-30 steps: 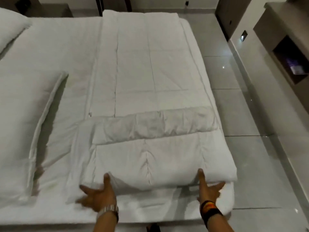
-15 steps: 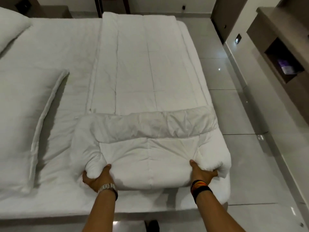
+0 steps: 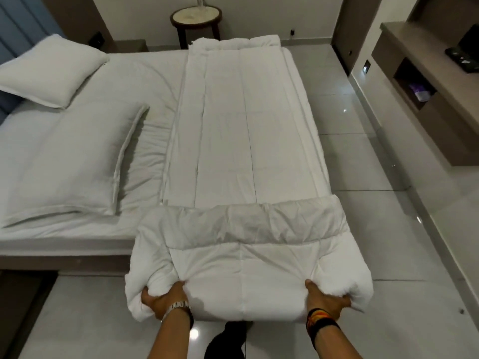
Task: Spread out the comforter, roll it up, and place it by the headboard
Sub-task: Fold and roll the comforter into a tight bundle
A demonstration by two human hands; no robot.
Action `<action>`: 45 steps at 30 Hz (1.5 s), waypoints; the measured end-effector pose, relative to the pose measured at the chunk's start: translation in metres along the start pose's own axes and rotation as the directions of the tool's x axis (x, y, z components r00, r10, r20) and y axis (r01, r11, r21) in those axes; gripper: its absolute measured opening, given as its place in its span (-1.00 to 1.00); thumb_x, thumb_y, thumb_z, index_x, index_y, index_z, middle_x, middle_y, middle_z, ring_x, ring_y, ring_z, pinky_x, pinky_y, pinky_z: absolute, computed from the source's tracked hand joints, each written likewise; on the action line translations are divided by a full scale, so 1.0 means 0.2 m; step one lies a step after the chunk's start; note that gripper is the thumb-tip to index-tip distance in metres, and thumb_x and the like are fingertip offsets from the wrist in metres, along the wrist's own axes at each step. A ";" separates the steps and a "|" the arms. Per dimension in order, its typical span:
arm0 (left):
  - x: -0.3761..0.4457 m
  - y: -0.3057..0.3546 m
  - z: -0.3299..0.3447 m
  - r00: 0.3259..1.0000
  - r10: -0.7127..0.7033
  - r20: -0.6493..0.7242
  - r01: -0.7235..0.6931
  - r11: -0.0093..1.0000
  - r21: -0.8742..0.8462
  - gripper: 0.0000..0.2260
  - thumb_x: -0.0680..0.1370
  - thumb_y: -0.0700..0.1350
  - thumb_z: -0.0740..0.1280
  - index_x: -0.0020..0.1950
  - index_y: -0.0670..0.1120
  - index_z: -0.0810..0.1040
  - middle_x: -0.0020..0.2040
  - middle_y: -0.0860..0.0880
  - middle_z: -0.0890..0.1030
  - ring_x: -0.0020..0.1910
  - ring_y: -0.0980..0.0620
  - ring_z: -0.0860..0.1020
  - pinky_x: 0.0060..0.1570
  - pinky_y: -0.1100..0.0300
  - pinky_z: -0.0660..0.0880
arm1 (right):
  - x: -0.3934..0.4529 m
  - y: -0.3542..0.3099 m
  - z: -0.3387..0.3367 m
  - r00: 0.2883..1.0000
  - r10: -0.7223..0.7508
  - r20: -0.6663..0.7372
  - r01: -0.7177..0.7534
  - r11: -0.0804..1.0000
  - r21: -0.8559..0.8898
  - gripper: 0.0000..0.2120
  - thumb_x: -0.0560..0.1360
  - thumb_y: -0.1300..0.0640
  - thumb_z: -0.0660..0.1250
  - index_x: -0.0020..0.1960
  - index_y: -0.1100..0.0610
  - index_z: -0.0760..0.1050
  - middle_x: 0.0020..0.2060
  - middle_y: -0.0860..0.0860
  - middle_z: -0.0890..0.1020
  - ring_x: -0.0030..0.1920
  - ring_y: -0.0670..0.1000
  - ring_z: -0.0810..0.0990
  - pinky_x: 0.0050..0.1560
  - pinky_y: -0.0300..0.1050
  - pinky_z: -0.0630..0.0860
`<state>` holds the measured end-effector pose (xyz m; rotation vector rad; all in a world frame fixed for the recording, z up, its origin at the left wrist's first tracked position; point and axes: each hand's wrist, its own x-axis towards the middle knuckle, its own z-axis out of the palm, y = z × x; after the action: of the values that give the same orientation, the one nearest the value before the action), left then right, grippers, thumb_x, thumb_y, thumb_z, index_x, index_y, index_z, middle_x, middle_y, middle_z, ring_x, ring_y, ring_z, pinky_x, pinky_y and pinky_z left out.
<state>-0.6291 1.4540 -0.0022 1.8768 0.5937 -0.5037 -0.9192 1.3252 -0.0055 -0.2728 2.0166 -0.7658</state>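
The white comforter [image 3: 241,141] lies folded into a long strip down the right side of the bed [image 3: 145,81]. Its near end is a thick roll [image 3: 243,275] lifted off the mattress toward me, over the floor. My left hand [image 3: 163,299] grips the roll's lower left corner, fingers dug into the fabric. My right hand [image 3: 325,300] grips the lower right corner the same way. The blue headboard [image 3: 15,42] stands at the far left of the view.
Two white pillows [image 3: 51,71] [image 3: 64,161] lie on the left of the bed. A round side table [image 3: 195,20] stands beyond the bed. Tiled floor [image 3: 363,177] runs along the right, with a wall shelf unit [image 3: 435,86] beside it.
My hands went from lying open at the roll's edge to gripping its corners, and the roll has lifted toward me. My view has pulled back and up.
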 end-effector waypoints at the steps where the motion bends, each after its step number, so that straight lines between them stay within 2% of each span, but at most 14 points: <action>1: -0.02 -0.03 -0.08 0.999 -0.046 -0.003 0.046 0.998 0.033 -0.04 0.27 -0.28 0.67 0.56 0.05 0.29 0.47 -0.14 0.47 0.34 -0.28 0.51 0.37 -0.16 0.43 | -0.05 0.05 -0.06 0.999 0.033 -0.010 -0.033 0.999 -0.019 -0.03 0.34 0.22 0.65 0.55 0.16 0.12 0.37 0.32 0.50 0.27 0.36 0.55 0.35 0.21 0.46; 6: -0.09 0.25 -0.07 0.998 -0.023 0.054 0.033 0.979 -0.202 -0.09 0.38 -0.07 0.60 0.62 0.07 0.19 0.53 -0.13 0.37 0.32 -0.18 0.46 0.39 -0.11 0.40 | -0.26 -0.14 0.04 0.999 -0.036 0.008 0.035 0.994 0.099 0.06 0.38 0.20 0.61 0.62 0.09 -0.03 0.38 0.33 0.47 0.26 0.35 0.56 0.31 0.15 0.46; 9: -0.10 0.60 0.12 0.978 0.160 0.135 -0.120 0.956 -0.266 -0.07 0.45 -0.15 0.56 0.65 0.12 0.07 0.57 -0.17 0.29 0.31 -0.10 0.42 0.32 -0.03 0.42 | -0.35 -0.50 0.27 0.982 -0.182 0.049 0.167 0.961 0.220 0.16 0.38 0.17 0.61 0.66 0.13 -0.16 0.53 0.25 0.31 0.42 0.24 0.45 0.34 -0.06 0.31; 12: -0.07 0.91 0.35 0.851 0.413 0.324 -0.348 0.906 -0.241 -0.01 0.49 -0.16 0.55 0.67 0.18 -0.07 0.58 -0.19 0.30 0.41 -0.18 0.45 0.34 -0.06 0.44 | -0.38 -0.92 0.57 0.905 -0.366 0.218 0.288 0.902 0.321 0.14 0.43 0.15 0.59 0.68 0.06 -0.18 0.51 0.19 0.35 0.46 0.21 0.42 0.52 0.11 0.29; 14: 0.00 1.07 0.51 0.708 0.542 0.452 -0.480 0.839 -0.255 -0.08 0.57 -0.14 0.47 0.68 0.20 -0.11 0.53 -0.15 0.40 0.33 -0.03 0.55 0.31 0.02 0.47 | -0.37 -1.19 0.76 0.786 -0.483 0.387 0.350 0.863 0.365 0.01 0.51 0.18 0.52 0.69 -0.01 -0.12 0.40 0.11 0.49 0.39 0.17 0.51 0.47 0.20 0.39; 17: 0.13 1.20 0.74 0.598 0.588 0.544 -0.584 0.785 -0.207 -0.25 0.65 -0.12 0.35 0.67 0.24 -0.02 0.52 0.03 0.43 0.26 0.25 0.53 0.22 0.23 0.42 | -0.30 -1.39 0.96 0.611 -0.642 0.463 0.626 0.750 0.215 -0.23 0.57 0.05 0.46 0.66 0.00 0.14 0.47 0.06 0.48 0.43 0.02 0.47 0.48 -0.03 0.37; 20: 0.31 1.09 0.94 0.708 0.547 0.447 -0.578 0.812 -0.077 -0.36 0.67 -0.10 0.33 0.67 0.16 0.11 0.57 -0.02 0.37 0.46 0.01 0.42 0.39 0.06 0.39 | -0.09 -1.24 1.12 0.599 -0.710 0.369 0.758 0.652 0.023 -0.36 0.60 0.03 0.43 0.61 0.06 0.28 0.55 0.06 0.38 0.54 0.05 0.34 0.57 0.04 0.28; 23: 0.46 0.81 1.07 0.875 0.375 0.307 -0.433 0.889 0.149 -0.33 0.65 0.00 0.36 0.67 0.11 0.08 0.69 -0.14 0.09 0.63 -0.18 0.16 0.57 -0.08 0.18 | 0.12 -0.93 1.20 0.788 -0.547 0.283 0.603 0.778 -0.175 -0.23 0.58 -0.08 0.42 0.66 0.04 0.13 0.65 0.16 0.12 0.65 0.15 0.07 0.63 0.14 0.10; 25: 0.51 0.70 1.17 0.969 0.088 0.229 -0.134 0.971 0.196 -0.17 0.56 0.25 0.39 0.65 0.28 -0.08 0.69 -0.18 -0.18 0.64 -0.31 0.06 0.54 -0.22 0.14 | 0.22 -0.82 1.26 0.892 -0.365 0.267 0.418 0.891 -0.176 0.00 0.48 -0.29 0.44 0.68 -0.15 -0.12 0.68 0.11 -0.07 0.67 0.15 -0.13 0.63 0.18 0.01; 27: 0.54 0.69 1.29 0.970 -0.106 0.217 0.086 0.991 0.098 -0.01 0.45 0.38 0.42 0.61 0.35 -0.24 0.69 -0.17 -0.22 0.61 -0.35 0.13 0.51 -0.34 0.19 | 0.28 -0.83 1.36 0.911 -0.297 0.287 0.340 0.934 -0.112 0.20 0.32 -0.46 0.47 0.58 -0.34 -0.37 0.68 0.00 -0.16 0.66 0.17 -0.19 0.57 0.36 0.09; 30: 0.61 0.73 1.48 0.976 -0.093 0.196 0.134 0.968 -0.211 0.22 0.34 0.27 0.58 0.63 0.24 -0.32 0.69 0.01 0.04 0.57 -0.19 0.27 0.45 -0.37 0.30 | 0.38 -0.95 1.62 0.964 -0.177 0.199 0.174 0.984 0.032 0.48 0.07 -0.52 0.57 0.49 -0.36 -0.54 0.67 0.00 -0.10 0.61 0.25 0.14 0.31 0.58 0.37; 34: 0.72 0.88 1.67 0.986 -0.163 0.026 0.158 0.887 -0.434 0.28 0.12 0.08 0.75 0.64 0.00 0.02 0.49 -0.01 0.38 0.37 -0.06 0.46 0.43 -0.17 0.41 | 0.52 -1.02 1.84 0.998 -0.031 0.052 0.028 0.997 0.066 0.72 -0.18 -0.50 0.62 0.62 -0.16 -0.43 0.65 0.11 0.10 0.55 0.21 0.31 0.45 0.42 0.32; 38: 0.77 0.95 1.70 0.957 -0.277 0.081 0.288 0.904 -0.316 0.22 0.19 0.04 0.74 0.63 -0.08 0.03 0.54 -0.08 0.36 0.46 -0.11 0.41 0.50 -0.09 0.32 | 0.52 -1.00 1.89 0.991 -0.133 -0.025 0.136 0.977 0.164 0.53 -0.03 -0.23 0.74 0.63 -0.22 -0.22 0.60 0.10 0.21 0.40 0.13 0.42 0.43 0.35 0.35; 45: 0.57 0.95 1.49 0.986 -0.103 0.131 0.141 0.938 -0.317 -0.04 0.28 -0.25 0.69 0.53 -0.13 0.20 0.43 -0.10 0.47 0.29 -0.04 0.51 0.26 0.23 0.30 | 0.39 -1.00 1.63 0.972 -0.233 -0.008 0.230 0.951 0.206 0.29 0.15 0.05 0.76 0.62 -0.12 -0.01 0.43 0.07 0.37 0.18 0.00 0.37 0.32 0.00 0.33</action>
<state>-0.4431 1.1344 -0.0379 1.4948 0.6771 -0.5528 -0.7123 0.9990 -0.0581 -0.3985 1.8917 -1.1081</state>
